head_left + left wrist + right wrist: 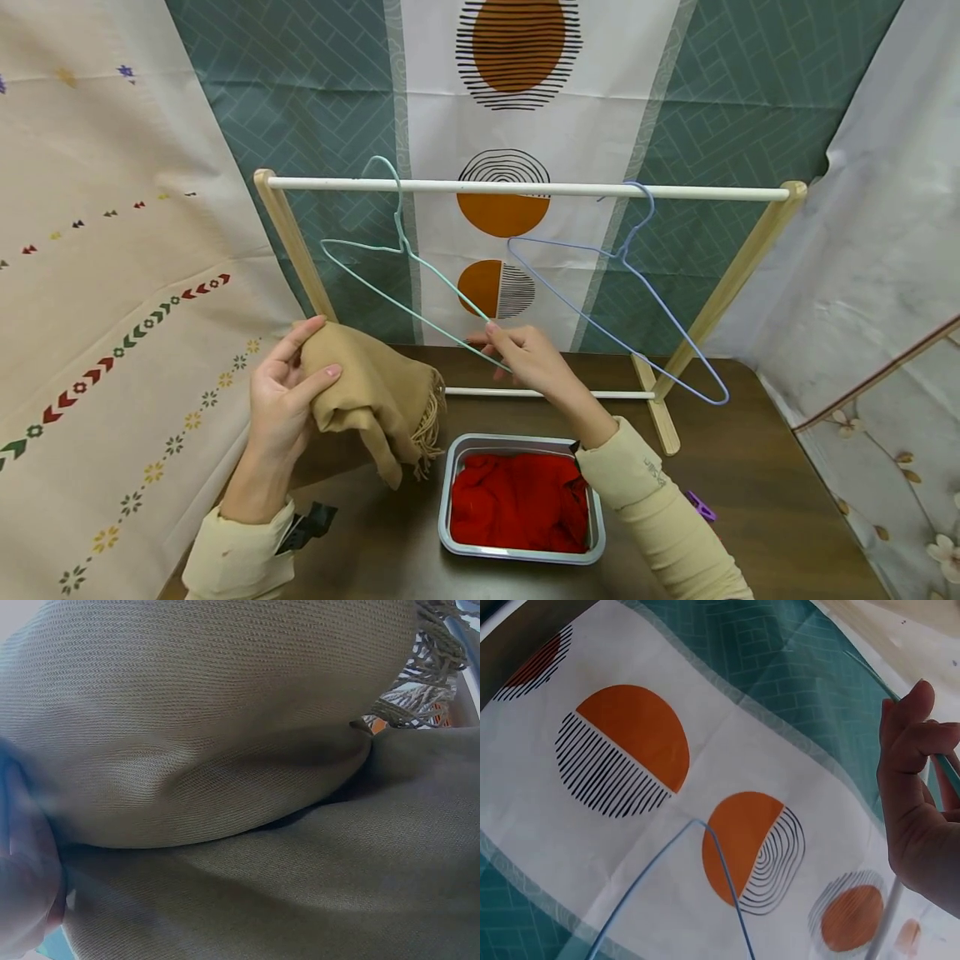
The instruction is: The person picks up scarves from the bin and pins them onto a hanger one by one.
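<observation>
A tan fringed scarf [367, 375] hangs folded from my left hand [281, 392], which grips its left end between thumb and fingers. In the left wrist view the scarf's woven cloth [225, 750] fills most of the picture, with my fingers at the left edge. My right hand [528, 358] pinches the lower right corner of a mint-green hanger [438, 279]. That hanger's hook sits over the white rail [487, 187], and its frame tilts toward me. The right wrist view shows my right hand [919, 780] with the thin green hanger passing between thumb and fingers.
A blue hanger [660, 304] hangs from the rail's right side. Below the rack, a grey tray [517, 558] on the dark table [375, 542] holds red cloth [517, 504]. A purple clip [701, 506] lies right of my right sleeve. Patterned curtains surround the table.
</observation>
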Tool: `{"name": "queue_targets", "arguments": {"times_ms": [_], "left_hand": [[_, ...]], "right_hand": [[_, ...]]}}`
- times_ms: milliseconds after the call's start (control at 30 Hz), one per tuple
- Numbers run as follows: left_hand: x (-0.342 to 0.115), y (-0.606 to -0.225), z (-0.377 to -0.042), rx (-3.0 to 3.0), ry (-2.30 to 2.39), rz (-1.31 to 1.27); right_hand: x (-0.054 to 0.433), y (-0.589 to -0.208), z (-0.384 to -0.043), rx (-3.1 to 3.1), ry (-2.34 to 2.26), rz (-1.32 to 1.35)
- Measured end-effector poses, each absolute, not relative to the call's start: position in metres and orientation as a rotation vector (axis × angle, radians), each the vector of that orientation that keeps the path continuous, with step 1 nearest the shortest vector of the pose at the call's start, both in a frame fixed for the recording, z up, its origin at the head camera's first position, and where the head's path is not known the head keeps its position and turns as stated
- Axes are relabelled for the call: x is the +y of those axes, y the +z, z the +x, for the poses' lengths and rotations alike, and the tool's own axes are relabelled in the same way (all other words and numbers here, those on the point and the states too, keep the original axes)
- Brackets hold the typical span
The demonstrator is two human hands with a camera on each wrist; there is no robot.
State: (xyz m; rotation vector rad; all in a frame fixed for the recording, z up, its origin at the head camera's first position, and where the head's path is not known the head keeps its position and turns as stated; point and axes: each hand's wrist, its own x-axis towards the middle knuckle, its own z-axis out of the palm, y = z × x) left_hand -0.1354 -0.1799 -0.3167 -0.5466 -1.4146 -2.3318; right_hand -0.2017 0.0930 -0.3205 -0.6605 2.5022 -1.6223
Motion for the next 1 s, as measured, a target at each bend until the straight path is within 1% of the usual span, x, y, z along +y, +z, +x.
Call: {"name": "queue_targets", "arguments": {"times_ms": [600,1000], "left_hand": [[-0.169,-0.318,-0.135,-1.45,-2.36,-0.586],[-0.167,-0.317,-0.134,-1.422,-2.366,-0.664]], "right_hand": [[0.132,-0.317,-0.176,2.501,-1.547,-0.664],[0.164,-0.318,-0.166,2.482,-1.561,-0.65]]}}
